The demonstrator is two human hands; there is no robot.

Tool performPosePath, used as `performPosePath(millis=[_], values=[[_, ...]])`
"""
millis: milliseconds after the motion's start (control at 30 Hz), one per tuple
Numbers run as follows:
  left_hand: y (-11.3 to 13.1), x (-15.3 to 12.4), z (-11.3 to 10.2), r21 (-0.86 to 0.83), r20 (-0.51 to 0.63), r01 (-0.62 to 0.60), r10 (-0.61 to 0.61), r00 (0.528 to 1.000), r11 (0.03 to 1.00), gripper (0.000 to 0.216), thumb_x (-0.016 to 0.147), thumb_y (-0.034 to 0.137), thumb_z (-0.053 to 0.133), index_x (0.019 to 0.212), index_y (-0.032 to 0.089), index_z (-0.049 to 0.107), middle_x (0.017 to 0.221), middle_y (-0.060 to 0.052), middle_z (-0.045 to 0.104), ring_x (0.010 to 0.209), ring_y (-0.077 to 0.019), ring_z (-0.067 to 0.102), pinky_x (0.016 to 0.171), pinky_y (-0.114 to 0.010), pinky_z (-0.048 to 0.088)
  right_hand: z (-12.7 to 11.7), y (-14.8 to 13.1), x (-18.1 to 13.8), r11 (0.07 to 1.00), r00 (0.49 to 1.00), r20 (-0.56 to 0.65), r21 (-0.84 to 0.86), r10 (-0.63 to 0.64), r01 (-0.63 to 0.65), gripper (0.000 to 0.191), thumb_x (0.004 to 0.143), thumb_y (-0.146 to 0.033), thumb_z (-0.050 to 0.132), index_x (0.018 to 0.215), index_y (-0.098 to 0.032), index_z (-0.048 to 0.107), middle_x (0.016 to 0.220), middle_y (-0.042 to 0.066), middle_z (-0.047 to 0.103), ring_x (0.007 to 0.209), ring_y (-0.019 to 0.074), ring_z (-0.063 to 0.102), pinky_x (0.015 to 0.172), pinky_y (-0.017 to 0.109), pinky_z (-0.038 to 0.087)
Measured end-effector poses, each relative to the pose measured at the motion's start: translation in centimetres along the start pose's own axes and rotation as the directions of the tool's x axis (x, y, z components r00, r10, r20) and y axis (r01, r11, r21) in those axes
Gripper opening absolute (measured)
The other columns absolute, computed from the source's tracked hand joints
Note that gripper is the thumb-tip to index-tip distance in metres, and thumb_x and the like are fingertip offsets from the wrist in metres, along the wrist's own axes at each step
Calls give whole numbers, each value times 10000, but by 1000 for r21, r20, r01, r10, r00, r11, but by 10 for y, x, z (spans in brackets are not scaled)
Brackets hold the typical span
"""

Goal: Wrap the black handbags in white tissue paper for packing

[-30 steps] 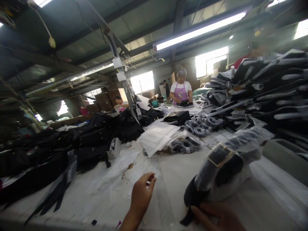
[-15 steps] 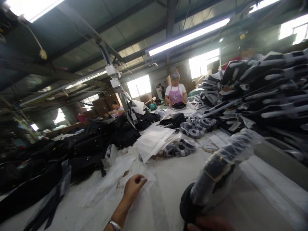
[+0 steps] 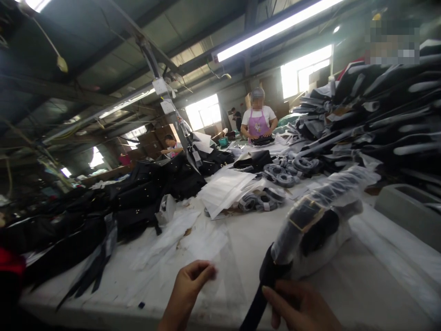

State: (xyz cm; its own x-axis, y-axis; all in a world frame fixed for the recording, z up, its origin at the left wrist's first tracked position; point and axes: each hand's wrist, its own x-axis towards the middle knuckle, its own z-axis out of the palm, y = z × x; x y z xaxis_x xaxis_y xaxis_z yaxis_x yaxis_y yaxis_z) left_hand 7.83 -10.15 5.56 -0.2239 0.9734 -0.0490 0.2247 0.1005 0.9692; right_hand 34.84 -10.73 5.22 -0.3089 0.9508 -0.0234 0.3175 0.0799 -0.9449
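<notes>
My left hand [image 3: 189, 289] is closed in a pinch at the left edge of a clear plastic bag [image 3: 230, 271] lying on the white table; the fingertips are slightly blurred. At the lower right, my right hand [image 3: 299, 305] has its thumb and fingers on a black strap [image 3: 257, 301]. This strap runs up into a curved, padded-looking black piece [image 3: 320, 230] wrapped in clear plastic, with a gold-coloured rectangular buckle [image 3: 305, 215] showing through. The wrapped piece lies tilted on the table, and its inner side is partly hidden by the plastic.
Rolled grey straps [image 3: 263, 200] and white sheets [image 3: 227, 186] lie ahead. Black bags [image 3: 155, 188] are heaped at left. A high pile of black pieces [image 3: 389, 110] and a grey bin [image 3: 409, 214] stand at right. A co-worker in a purple apron [image 3: 259, 125] stands across the table.
My left hand has drawn a little closer to me at the clear bag. My right hand has come further into view on the black strap. The head view has tipped down slightly.
</notes>
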Motion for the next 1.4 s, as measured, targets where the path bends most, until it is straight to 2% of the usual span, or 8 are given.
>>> performPosePath(millis=[100, 233, 433, 667, 900, 1100, 1233, 1400], values=[[-5, -11, -1, -34, -9, -6, 6, 1000, 999, 351, 639, 509, 827, 711, 180, 724, 649, -6, 720, 667, -135, 637, 684, -220, 474, 7, 0, -2, 1000, 998, -68, 23, 2, 0, 554, 841, -628, 538, 496, -202, 625, 471, -9, 576, 492, 128, 473, 527, 258, 320], [-13, -23, -2, -61, 48, 19, -16, 999, 998, 369, 605, 490, 854, 642, 167, 680, 578, -7, 692, 590, -125, 613, 617, -222, 456, 17, 2, -3, 994, 994, -107, 102, 33, -22, 578, 824, -677, 539, 512, -199, 629, 448, -17, 514, 478, 126, 452, 529, 257, 332], [-28, -46, -8, -88, 125, 78, -66, 990, 993, 364, 593, 434, 878, 668, 154, 658, 601, 7, 678, 581, -99, 577, 594, -211, 414, 24, -3, -6, 964, 988, -133, 261, 76, -39, 542, 788, -690, 588, 555, -202, 624, 481, -8, 583, 478, 126, 460, 519, 247, 355], [-40, -61, -12, -106, 195, 158, -136, 971, 982, 360, 570, 404, 899, 708, 154, 679, 631, 17, 682, 590, -77, 553, 582, -192, 373, 26, -13, -6, 965, 985, -156, 260, 76, -33, 541, 779, -687, 594, 516, -215, 589, 489, 0, 601, 501, 143, 520, 538, 238, 416], [-38, -61, -8, -111, 247, 208, -175, 953, 972, 363, 577, 414, 891, 738, 144, 709, 641, -10, 716, 559, -92, 569, 551, -206, 367, 23, -17, -7, 971, 984, -162, 236, 73, -33, 524, 793, -651, 594, 503, -216, 564, 492, -4, 603, 511, 143, 526, 545, 233, 415], [-34, -57, -5, -119, 254, 227, -191, 948, 967, 359, 573, 405, 891, 751, 147, 717, 657, -11, 730, 584, -108, 603, 573, -213, 394, 21, -6, -4, 976, 994, -97, 213, 59, -37, 534, 809, -660, 584, 535, -202, 590, 499, -6, 603, 517, 131, 514, 548, 226, 394], [-25, -56, -1, -126, 268, 243, -203, 942, 962, 356, 572, 395, 889, 764, 143, 725, 680, -23, 744, 606, -131, 637, 576, -219, 417, 22, -3, -4, 973, 991, -120, 230, 60, -31, 520, 814, -658, 581, 565, -202, 604, 492, -10, 603, 505, 134, 500, 538, 237, 379], [-7, -52, 12, -125, 253, 227, -190, 949, 966, 345, 598, 403, 871, 774, 143, 728, 698, -31, 754, 656, -154, 670, 638, -240, 467, 20, -4, -1, 983, 989, -130, 177, 66, -42, 553, 807, -660, 587, 504, -198, 574, 459, -19, 535, 478, 125, 445, 521, 249, 350]])
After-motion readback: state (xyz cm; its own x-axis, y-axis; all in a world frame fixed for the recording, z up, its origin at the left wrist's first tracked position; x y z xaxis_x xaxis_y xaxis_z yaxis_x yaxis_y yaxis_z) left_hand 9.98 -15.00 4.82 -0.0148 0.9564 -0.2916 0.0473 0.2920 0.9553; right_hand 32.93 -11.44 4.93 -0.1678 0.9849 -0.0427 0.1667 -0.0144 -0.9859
